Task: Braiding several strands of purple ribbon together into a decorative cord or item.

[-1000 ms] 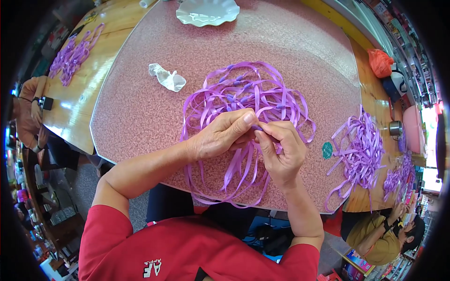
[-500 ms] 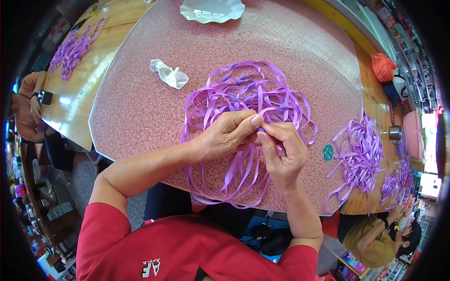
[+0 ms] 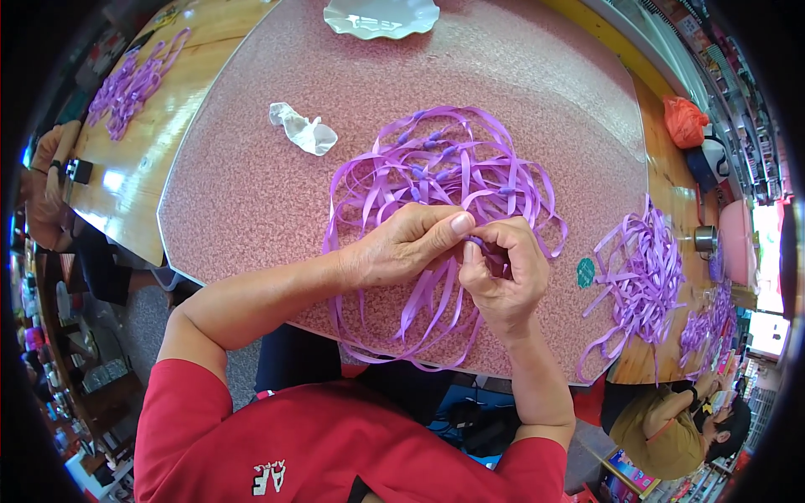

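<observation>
A loose heap of purple ribbon lanyards (image 3: 528, 197) lies on the pink speckled mat in front of me, with small darker purple connectors (image 3: 442, 177) among the loops. Over its near side, my left hand (image 3: 407, 241) is closed, thumb and fingers pinching a lanyard. Close against it, my right hand (image 3: 510, 277) pinches the same lanyard at a small dark purple connector (image 3: 475, 241), with thumb and fingertips curled in. My fingers hide most of the connector. Ribbon ends hang below my hands toward the mat's near edge.
A crumpled white plastic wrapper (image 3: 303, 130) and a scalloped white dish (image 3: 381, 18) are on the mat. More purple ribbons lie in piles to the right (image 3: 641, 272) and far left (image 3: 138, 88). People sit at both sides; a red plastic bag (image 3: 685, 121) stands right.
My right thumb has bent and drawn in a little at the connector, and the right fingers have curled more. My left hand stays nearly in place.
</observation>
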Demonstrator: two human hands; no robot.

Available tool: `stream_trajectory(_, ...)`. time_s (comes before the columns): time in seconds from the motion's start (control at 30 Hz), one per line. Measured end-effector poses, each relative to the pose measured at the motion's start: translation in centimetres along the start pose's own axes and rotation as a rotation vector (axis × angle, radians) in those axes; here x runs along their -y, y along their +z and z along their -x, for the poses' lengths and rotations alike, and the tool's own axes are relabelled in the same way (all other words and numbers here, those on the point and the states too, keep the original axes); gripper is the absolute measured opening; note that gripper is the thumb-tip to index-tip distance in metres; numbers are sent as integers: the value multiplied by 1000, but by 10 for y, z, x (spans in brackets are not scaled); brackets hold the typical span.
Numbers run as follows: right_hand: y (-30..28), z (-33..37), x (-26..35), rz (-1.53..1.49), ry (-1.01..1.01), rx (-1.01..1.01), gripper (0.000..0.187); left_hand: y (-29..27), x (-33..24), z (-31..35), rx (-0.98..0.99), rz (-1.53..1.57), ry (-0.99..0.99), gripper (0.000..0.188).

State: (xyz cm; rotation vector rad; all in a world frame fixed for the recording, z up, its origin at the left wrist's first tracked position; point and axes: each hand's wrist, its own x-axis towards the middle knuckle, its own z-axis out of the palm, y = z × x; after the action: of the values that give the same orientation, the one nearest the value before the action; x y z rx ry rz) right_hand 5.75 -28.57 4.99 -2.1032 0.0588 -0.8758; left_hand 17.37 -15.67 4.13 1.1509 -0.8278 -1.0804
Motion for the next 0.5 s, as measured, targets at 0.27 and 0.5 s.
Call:
stream_trajectory(0.27,-5,-2,-5,28,-17,-69,14,-3,-5,-2,62,151,-61,30)
stream_trajectory(0.5,-9,-4,-3,41,-29,-52,15,-9,-11,-3,22,363,-128,20)
